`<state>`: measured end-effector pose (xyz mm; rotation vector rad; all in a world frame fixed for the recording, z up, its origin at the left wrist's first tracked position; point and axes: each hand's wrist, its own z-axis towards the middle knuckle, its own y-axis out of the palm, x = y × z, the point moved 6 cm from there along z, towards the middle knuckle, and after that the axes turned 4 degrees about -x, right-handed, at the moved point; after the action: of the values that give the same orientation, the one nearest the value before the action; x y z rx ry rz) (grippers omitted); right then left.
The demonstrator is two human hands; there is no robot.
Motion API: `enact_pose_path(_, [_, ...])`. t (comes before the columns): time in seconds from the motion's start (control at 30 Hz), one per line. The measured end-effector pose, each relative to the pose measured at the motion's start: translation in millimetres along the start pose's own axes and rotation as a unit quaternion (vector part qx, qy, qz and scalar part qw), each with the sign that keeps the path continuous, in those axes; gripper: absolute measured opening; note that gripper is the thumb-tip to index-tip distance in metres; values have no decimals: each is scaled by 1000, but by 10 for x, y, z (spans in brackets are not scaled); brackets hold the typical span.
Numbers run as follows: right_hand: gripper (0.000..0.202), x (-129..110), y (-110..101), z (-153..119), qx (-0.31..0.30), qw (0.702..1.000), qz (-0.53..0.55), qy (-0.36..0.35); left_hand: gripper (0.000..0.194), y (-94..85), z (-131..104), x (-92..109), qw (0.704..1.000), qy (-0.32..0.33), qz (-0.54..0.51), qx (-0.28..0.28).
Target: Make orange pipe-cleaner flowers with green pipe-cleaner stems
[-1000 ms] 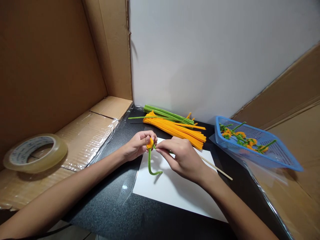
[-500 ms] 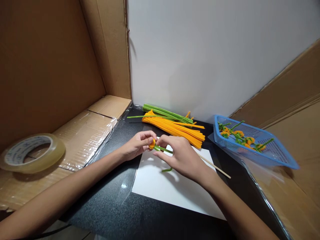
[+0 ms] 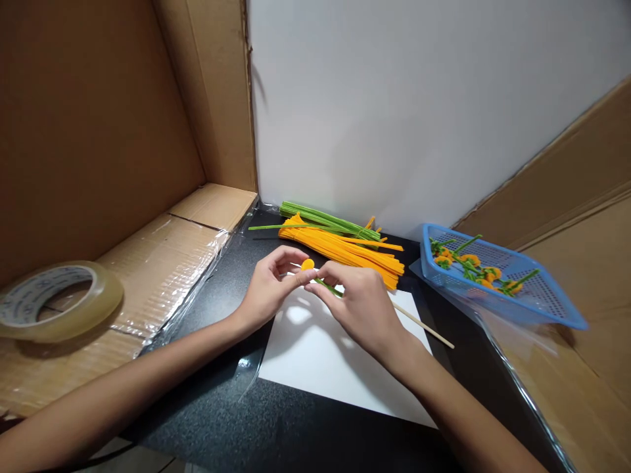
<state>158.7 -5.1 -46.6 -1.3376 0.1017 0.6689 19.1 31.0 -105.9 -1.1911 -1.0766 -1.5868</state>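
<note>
My left hand [image 3: 272, 282] pinches a small round orange piece [image 3: 307, 265] between thumb and fingers. Close beside it, my right hand [image 3: 359, 299] is closed on a green stem [image 3: 329, 286], whose near end reaches the left fingertips. Both hands are above a white sheet of paper [image 3: 315, 368]. Behind them lie a bundle of orange pipe cleaners [image 3: 345, 249] and a bundle of green pipe cleaners [image 3: 325, 217]. The fingers hide where the orange piece and stem meet.
A blue basket [image 3: 547, 305] with several orange and green pieces stands at the right. A wooden stick [image 3: 426, 326] lies partly on the paper. At the left, a roll of clear tape [image 3: 106, 295] rests on cardboard [image 3: 162, 256]. A white wall rises behind.
The orange piece has risen slightly and turned in my left fingers. My right hand has moved its fingertips closer to the left ones. The bent green end below my right hand no longer shows.
</note>
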Motion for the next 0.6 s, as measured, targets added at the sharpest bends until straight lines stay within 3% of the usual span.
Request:
enact_pose_path(0.17, [9, 88, -46, 66, -26, 990, 134, 39, 27, -2, 5, 39, 1000, 19, 6, -7])
enact_pose_path(0.33, [8, 95, -73, 72, -27, 996, 79, 37, 24, 7, 4, 46, 999, 46, -12, -17])
enact_pose_path(0.6, [12, 58, -173, 48, -41, 996, 80, 2, 22, -25, 73, 30, 994, 53, -57, -79])
